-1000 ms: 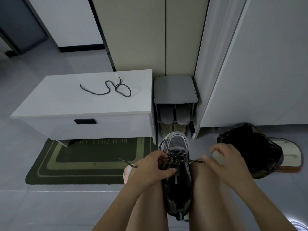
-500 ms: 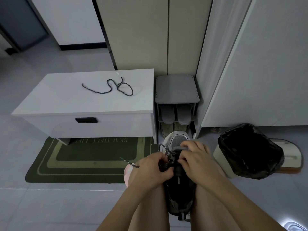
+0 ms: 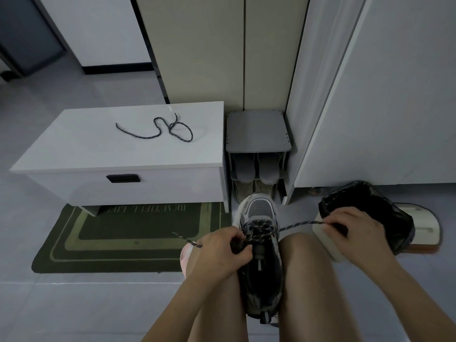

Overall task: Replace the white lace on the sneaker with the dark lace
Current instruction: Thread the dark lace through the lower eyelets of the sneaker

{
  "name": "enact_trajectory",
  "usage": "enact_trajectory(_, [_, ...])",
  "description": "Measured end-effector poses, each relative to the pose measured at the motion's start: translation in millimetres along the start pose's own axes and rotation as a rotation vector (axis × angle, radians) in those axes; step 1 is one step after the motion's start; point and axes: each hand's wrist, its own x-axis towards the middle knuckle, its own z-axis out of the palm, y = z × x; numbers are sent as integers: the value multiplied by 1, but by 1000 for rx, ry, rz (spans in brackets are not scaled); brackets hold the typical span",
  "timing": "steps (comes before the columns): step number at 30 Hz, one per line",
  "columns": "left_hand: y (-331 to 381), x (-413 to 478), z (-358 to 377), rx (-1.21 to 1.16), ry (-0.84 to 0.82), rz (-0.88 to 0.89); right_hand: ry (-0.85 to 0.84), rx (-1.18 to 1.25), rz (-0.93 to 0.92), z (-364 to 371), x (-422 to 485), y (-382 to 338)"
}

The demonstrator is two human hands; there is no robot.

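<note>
A grey and black sneaker point(image 3: 259, 211) is clamped between my knees, toe pointing away. A dark speckled lace point(image 3: 293, 226) runs through its upper eyelets. My right hand point(image 3: 355, 230) pinches one end of that lace and holds it stretched out to the right. My left hand point(image 3: 222, 250) grips the sneaker's left side at the eyelets, and the lace's other end point(image 3: 186, 239) sticks out to the left of it. A second dark lace point(image 3: 170, 129) lies looped on the white bench. No white lace shows.
A white storage bench point(image 3: 81, 151) stands ahead on the left, with a green doormat point(image 3: 64, 245) under its front. A grey slipper rack point(image 3: 257, 129) sits beside it. A bin with a black bag point(image 3: 385, 206) is close to my right hand.
My right hand came in to the sneaker's eyelets, then drew out to the right with the dark lace end, pulling it taut. My left hand stayed on the sneaker.
</note>
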Motion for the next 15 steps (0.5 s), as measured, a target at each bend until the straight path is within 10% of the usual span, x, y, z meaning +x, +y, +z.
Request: enact_trajectory(15, [-1,0,3,35,28,12,-154,-154,-456,39,-5,-88])
